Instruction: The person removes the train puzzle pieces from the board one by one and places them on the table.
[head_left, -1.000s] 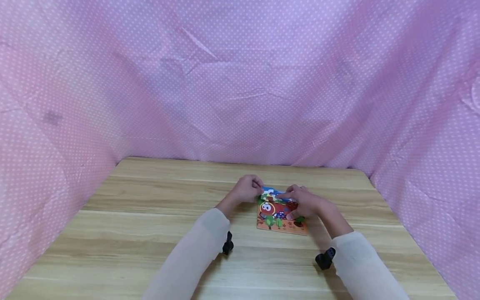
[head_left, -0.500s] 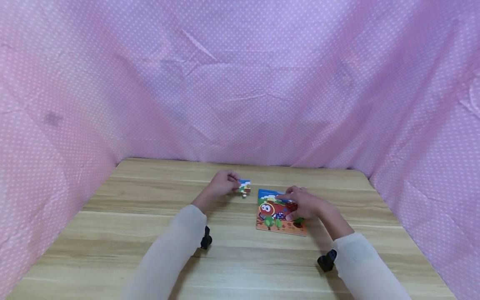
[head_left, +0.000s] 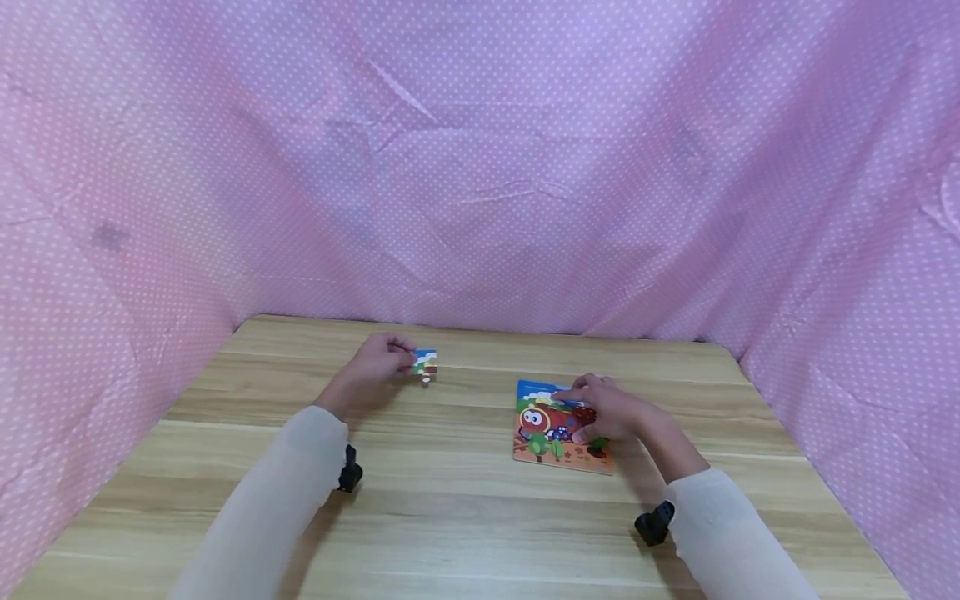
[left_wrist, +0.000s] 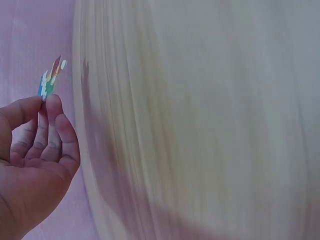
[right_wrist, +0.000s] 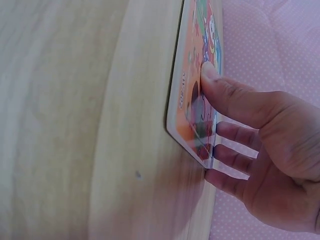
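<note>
Between thumb and fingertips my left hand [head_left: 377, 359] pinches a small jigsaw piece [head_left: 427, 363], printed blue, white, green and brown-red. The left wrist view shows the same piece nearly edge-on, raised above the table. My right hand [head_left: 611, 407] holds the square picture puzzle board [head_left: 542, 452] on the table by its right side. Its thumb [right_wrist: 211, 72] presses on the printed face, and other fingers lie at the board's edge. A red cartoon figure with large eyes, green plants and a blue sky are printed on it. Part of the picture is hidden under this hand.
The wood-grain table [head_left: 457, 517] carries the board right of its middle. A pink polka-dot cloth [head_left: 480, 167] hangs around the back and both sides. A small black camera [head_left: 350, 471] sits at the left wrist, another black camera [head_left: 655, 524] at the right.
My left hand has moved left, away from the board's upper left corner, carrying the jigsaw piece. My right hand has stayed on the board, which has hardly moved.
</note>
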